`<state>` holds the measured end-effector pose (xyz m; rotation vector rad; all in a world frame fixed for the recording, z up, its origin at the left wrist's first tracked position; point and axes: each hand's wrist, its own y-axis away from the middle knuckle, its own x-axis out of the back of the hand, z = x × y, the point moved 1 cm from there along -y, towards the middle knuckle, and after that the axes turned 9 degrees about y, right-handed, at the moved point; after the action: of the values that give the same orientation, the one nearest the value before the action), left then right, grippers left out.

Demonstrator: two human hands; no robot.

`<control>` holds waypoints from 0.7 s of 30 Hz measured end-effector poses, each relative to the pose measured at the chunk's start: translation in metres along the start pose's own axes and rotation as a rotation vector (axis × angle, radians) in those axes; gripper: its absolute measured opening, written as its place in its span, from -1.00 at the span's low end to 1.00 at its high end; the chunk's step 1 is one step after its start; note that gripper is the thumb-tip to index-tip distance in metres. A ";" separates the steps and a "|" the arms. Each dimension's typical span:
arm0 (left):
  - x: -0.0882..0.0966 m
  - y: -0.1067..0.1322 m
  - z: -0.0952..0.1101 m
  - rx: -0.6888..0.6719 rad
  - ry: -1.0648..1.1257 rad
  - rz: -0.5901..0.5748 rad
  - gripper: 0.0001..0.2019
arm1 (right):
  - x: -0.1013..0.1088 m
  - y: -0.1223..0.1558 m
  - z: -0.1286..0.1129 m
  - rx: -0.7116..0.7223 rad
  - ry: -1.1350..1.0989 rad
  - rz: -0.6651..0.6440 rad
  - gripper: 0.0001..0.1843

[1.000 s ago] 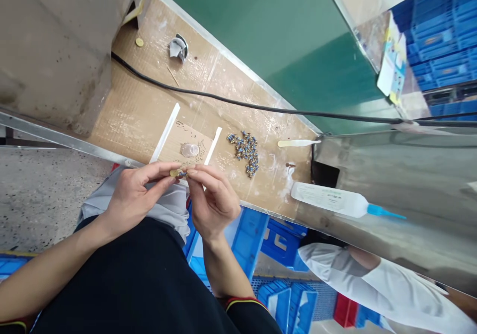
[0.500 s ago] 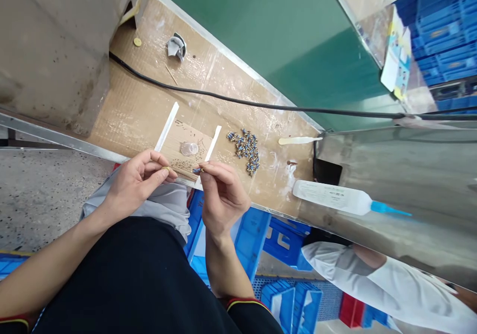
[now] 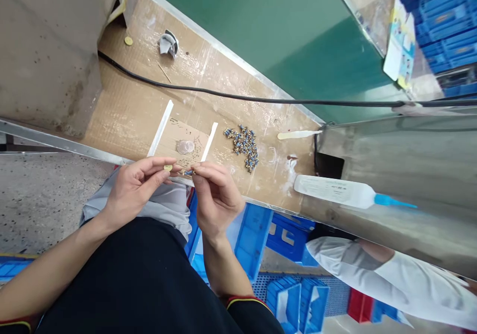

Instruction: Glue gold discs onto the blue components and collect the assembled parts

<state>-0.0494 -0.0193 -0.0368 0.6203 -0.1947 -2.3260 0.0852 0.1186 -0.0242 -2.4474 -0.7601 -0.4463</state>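
Observation:
Between the thumb and fingers of my left hand (image 3: pixel 130 190) is a small round yellow disc (image 3: pixel 168 168), its flat face partly showing. My right hand (image 3: pixel 218 200) pinches a small blue and brass-coloured part (image 3: pixel 189 172) in its fingertips. The two hands are close together over the bench's front edge, and the part points at the left fingers. Whether part and disc touch, I cannot tell. Just behind the hands, a clear, shallow plastic piece (image 3: pixel 185 147) lies on a cardboard patch among tiny dark bits. A pile of similar blue and brass parts (image 3: pixel 244 145) lies to the right.
A black cable (image 3: pixel 223 94) crosses the cardboard-covered bench (image 3: pixel 122 110). To the right lie a pale flat stick (image 3: pixel 298 134) and a white bottle with a blue nozzle (image 3: pixel 335 191). Blue crates (image 3: pixel 288 237) stand below, near another person's white sleeve (image 3: pixel 406 279).
My right hand has moved left with the blue and brass part, closer to my left hand. The yellow disc now shows more of its face. The view has shifted slightly.

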 end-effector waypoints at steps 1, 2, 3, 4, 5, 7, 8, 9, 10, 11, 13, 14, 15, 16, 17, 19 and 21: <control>-0.001 0.001 0.000 -0.016 -0.022 0.020 -0.72 | -0.001 0.000 -0.002 0.016 0.004 -0.005 -0.72; -0.002 0.003 -0.001 -0.034 -0.043 0.040 -0.74 | -0.002 0.000 -0.003 0.036 0.006 -0.009 -0.69; -0.003 0.004 -0.001 -0.057 -0.064 0.059 -0.76 | -0.004 0.001 -0.004 0.057 0.005 -0.009 -0.67; -0.003 0.005 -0.001 -0.081 -0.083 0.074 -0.77 | -0.005 0.001 -0.005 0.080 0.006 -0.009 -0.64; -0.004 0.005 -0.001 -0.108 -0.104 0.084 -0.78 | -0.006 0.002 -0.006 0.102 0.011 -0.007 -0.63; -0.004 0.006 -0.001 -0.163 -0.145 0.092 -0.79 | -0.008 0.003 -0.007 0.142 0.036 -0.004 -0.60; -0.005 0.006 -0.001 -0.185 -0.165 0.091 -0.79 | -0.008 0.004 -0.008 0.155 0.052 -0.004 -0.60; -0.005 0.006 0.000 -0.207 -0.187 0.089 -0.80 | -0.009 0.004 -0.008 0.165 0.063 -0.003 -0.59; -0.005 0.007 0.001 -0.227 -0.208 0.086 -0.80 | -0.009 0.005 -0.008 0.172 0.071 -0.003 -0.59; -0.005 0.007 0.002 -0.244 -0.227 0.085 -0.79 | -0.009 0.005 -0.008 0.178 0.077 -0.002 -0.59; -0.005 0.007 0.003 -0.275 -0.266 0.083 -0.78 | -0.009 0.005 -0.008 0.193 0.087 -0.005 -0.58; -0.005 0.008 0.004 -0.290 -0.286 0.083 -0.78 | -0.009 0.005 -0.008 0.200 0.092 -0.006 -0.57; -0.005 0.008 0.004 -0.304 -0.306 0.083 -0.77 | -0.009 0.005 -0.008 0.207 0.099 -0.010 -0.57; -0.005 0.009 0.003 -0.314 -0.324 0.082 -0.77 | -0.009 0.005 -0.008 0.211 0.106 -0.015 -0.56; -0.005 0.009 0.003 -0.326 -0.340 0.082 -0.76 | -0.009 0.005 -0.008 0.215 0.112 -0.017 -0.55; -0.005 0.010 0.002 -0.341 -0.364 0.084 -0.77 | -0.008 0.006 -0.008 0.221 0.126 -0.019 -0.54; -0.005 0.010 0.002 -0.348 -0.375 0.086 -0.78 | -0.008 0.006 -0.008 0.225 0.139 -0.020 -0.54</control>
<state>-0.0410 -0.0237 -0.0303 0.0022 0.0149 -2.2993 0.0813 0.1068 -0.0236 -2.1780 -0.7343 -0.5034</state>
